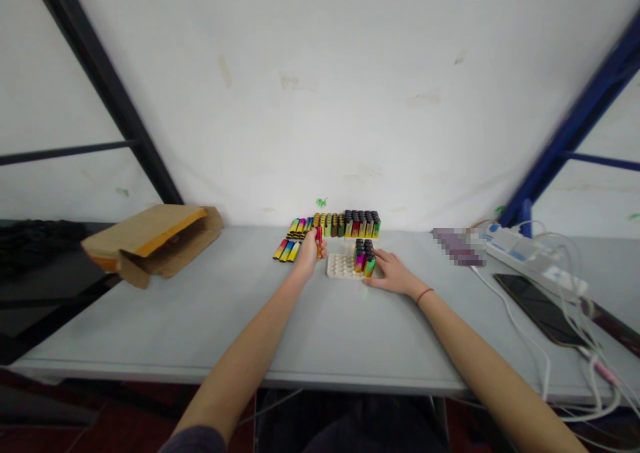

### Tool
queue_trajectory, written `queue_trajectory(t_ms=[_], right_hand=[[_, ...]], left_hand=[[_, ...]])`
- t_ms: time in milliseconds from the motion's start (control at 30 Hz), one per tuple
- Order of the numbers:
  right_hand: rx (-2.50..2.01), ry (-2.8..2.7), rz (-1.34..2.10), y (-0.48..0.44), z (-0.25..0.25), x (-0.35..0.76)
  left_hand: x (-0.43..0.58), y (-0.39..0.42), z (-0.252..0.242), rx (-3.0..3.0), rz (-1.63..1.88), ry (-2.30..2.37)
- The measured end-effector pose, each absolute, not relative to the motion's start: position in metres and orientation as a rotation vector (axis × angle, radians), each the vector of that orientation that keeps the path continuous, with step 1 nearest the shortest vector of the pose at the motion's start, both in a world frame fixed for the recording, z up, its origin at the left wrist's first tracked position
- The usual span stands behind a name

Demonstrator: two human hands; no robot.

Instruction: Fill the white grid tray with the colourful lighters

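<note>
My left hand [309, 253] is closed around a red lighter [319, 239], held upright just left of a white tray with round holes [340, 265]. My right hand [393, 271] rests on the table against the tray's right end, its fingers touching a small group of colourful lighters [365, 255] standing in the tray. Behind the tray stands a full row of lighters with black tops [350, 224]. Several more lighters lie flat to the left [291, 243].
A brown cardboard box [150, 241] lies open on its side at the left. On the right are a white power strip [520, 249], a dark phone [540, 308] and tangled white cables [560, 346]. A white wall rises behind the grey table [200, 319].
</note>
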State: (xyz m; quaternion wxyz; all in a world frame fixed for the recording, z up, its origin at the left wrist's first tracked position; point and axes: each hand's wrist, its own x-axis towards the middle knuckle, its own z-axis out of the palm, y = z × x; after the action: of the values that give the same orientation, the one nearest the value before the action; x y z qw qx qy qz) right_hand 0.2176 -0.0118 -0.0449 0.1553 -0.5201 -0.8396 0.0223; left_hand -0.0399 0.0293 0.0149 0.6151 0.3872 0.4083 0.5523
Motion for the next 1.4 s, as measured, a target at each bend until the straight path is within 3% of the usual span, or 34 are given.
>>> queue_trajectory(t_ms=[467, 667, 1400], right_hand=[[-1.485, -2.424, 0.056, -0.013, -0.042, 0.217], [-1.487, -2.42, 0.051, -0.011, -0.045, 0.218], [-1.505, -2.404, 0.053, -0.013, -0.044, 0.218]], left_hand=[[-0.034, 0.018, 0.026, 0.875, 1.178, 0.822], [-0.027, 0.012, 0.022, 0.923, 1.33, 0.862], [-0.027, 0.011, 0.024, 0.714, 1.38, 0.947]])
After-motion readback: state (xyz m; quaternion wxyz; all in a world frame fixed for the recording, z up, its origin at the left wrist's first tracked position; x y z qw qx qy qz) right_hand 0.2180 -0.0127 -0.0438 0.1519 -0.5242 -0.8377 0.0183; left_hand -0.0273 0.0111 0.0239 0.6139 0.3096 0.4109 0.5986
